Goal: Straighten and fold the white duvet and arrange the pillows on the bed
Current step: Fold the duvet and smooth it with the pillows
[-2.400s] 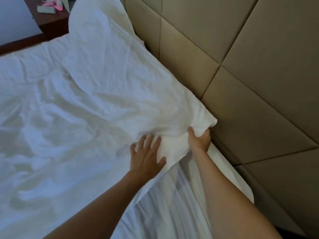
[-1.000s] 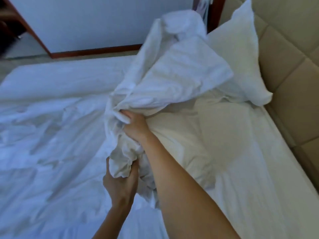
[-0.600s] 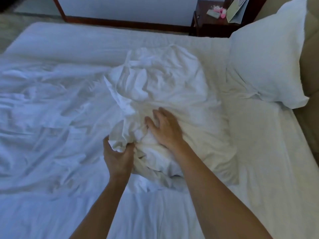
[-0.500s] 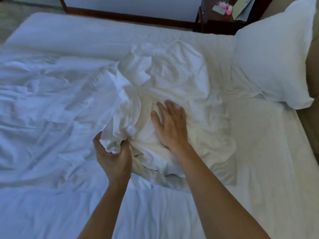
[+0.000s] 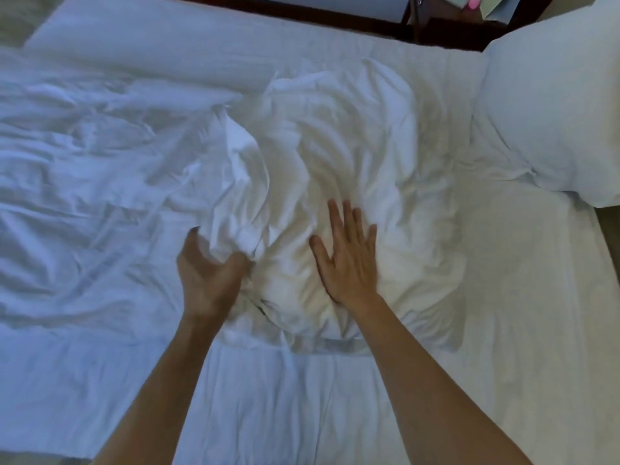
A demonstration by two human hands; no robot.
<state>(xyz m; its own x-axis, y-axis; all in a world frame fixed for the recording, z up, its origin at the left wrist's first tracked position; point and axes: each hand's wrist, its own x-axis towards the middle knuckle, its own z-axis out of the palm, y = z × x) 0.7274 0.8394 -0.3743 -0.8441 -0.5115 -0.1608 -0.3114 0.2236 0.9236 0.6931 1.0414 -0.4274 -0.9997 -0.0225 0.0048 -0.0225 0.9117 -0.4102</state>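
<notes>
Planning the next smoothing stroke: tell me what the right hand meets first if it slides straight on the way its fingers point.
The right hand, flat on the crumpled pillow, would first meet that pillow's raised wrinkles, probably then the flat sheet beyond.

Matt, creased cloth duvet (image 5: 100,156); seemingly wooden nightstand (image 5: 446,35).

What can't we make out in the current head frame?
- Left hand: head view, motion-blurred; fingertips buried in a bunched fold of the crumpled pillow, so the exact grip is unclear.
- Upright pillow: cut off by the right and top edges.
- Nightstand: mostly beyond the top edge; the items on it are too cropped to identify.
- Under the right hand: its flat palm hides the fabric it presses.
</notes>
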